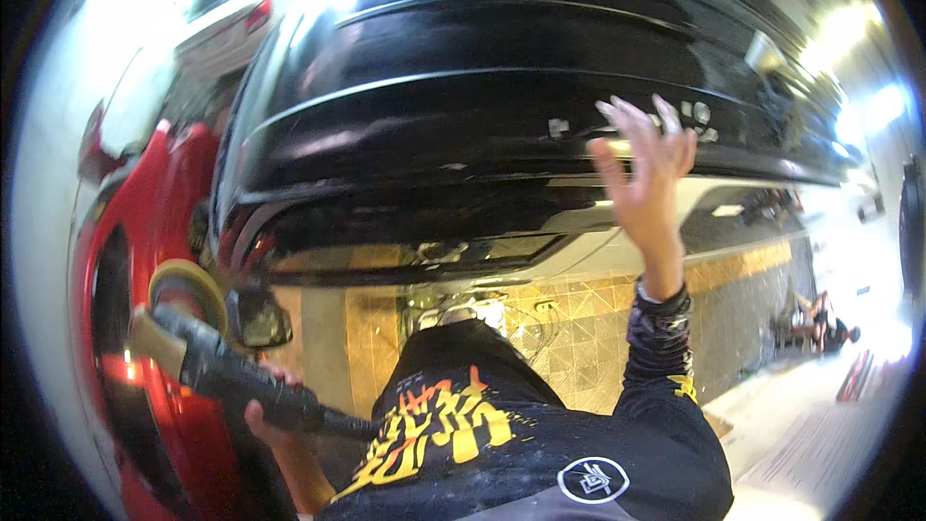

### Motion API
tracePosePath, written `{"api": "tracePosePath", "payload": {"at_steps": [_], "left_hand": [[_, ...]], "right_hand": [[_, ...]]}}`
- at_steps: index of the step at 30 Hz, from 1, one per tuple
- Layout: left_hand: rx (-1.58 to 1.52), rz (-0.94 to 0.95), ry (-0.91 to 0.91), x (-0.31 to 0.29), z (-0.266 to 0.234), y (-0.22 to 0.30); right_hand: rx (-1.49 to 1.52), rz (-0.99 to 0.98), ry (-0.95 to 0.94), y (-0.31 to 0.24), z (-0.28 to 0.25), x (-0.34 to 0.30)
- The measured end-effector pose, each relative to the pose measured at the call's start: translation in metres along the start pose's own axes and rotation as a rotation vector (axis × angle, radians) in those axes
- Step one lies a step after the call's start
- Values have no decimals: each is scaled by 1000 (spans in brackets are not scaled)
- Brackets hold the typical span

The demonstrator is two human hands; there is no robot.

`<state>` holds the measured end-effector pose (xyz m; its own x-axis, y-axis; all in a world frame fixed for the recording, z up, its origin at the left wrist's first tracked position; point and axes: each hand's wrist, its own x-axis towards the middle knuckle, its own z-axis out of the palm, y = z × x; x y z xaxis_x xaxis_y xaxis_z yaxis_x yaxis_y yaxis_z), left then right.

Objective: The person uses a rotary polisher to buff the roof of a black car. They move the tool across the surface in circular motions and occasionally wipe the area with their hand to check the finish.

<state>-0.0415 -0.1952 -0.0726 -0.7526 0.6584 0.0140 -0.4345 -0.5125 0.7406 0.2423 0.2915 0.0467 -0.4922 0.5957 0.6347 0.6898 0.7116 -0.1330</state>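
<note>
In my left hand (273,415), low on the left, is a dark power polisher (236,367), its fingers wrapped round the body. A round yellowish pad (189,291) sits at the far end of the tool, close to the red car (145,222); I cannot tell whether they touch. My right hand (644,169) is raised with its fingers spread, holding nothing. Behind it lies the glossy black car body (434,116), with small pale marks or reflections near the fingers. Whether the fingertips touch the panel is unclear.
A dark side mirror (262,316) juts out beside the polisher pad. Yellowish patterned tiles (579,347) cover the floor below the black car. A white vehicle (227,14) stands at the far left. Red and dark equipment (815,323) sits on the right.
</note>
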Motion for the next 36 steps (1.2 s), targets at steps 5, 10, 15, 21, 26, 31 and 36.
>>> {"api": "tracePosePath", "payload": {"at_steps": [5, 10, 15, 21, 26, 31, 36], "left_hand": [[141, 34, 25, 9, 11, 9], [94, 64, 52, -10, 13, 5], [47, 95, -45, -15, 0, 8], [-16, 124, -49, -14, -6, 3], [6, 88, 28, -33, -33, 12], [73, 100, 3, -12, -16, 9], [47, 99, -111, 8, -4, 5]], "right_hand": [[131, -339, -93, -135, 101, 18], [144, -360, -517, -189, 50, 43], [179, -595, -267, -238, 146, 45], [353, -633, -133, -225, 144, 39], [279, -234, -161, -157, 60, 0], [-249, 389, 160, -27, 76, -51], [-93, 176, 41, -68, 58, -44]]}}
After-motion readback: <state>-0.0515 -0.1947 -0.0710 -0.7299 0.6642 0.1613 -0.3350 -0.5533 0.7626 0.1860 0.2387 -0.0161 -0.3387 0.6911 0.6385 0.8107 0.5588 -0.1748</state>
